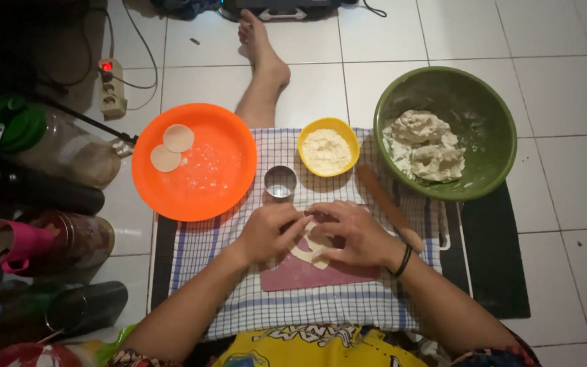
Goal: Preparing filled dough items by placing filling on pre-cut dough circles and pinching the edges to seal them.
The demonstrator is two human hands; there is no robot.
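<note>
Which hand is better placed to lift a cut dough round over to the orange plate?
Probably the left hand: the orange plate lies on its side, while the right hand would have to cross over. Both touch the dough.

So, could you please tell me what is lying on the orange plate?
Two thin round dough discs lie overlapping near the left rim of the orange plate, with a dusting of flour across its middle. What lies beneath the discs is covered.

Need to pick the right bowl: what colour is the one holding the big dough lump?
Green bowl; clearest in the head view.
</note>
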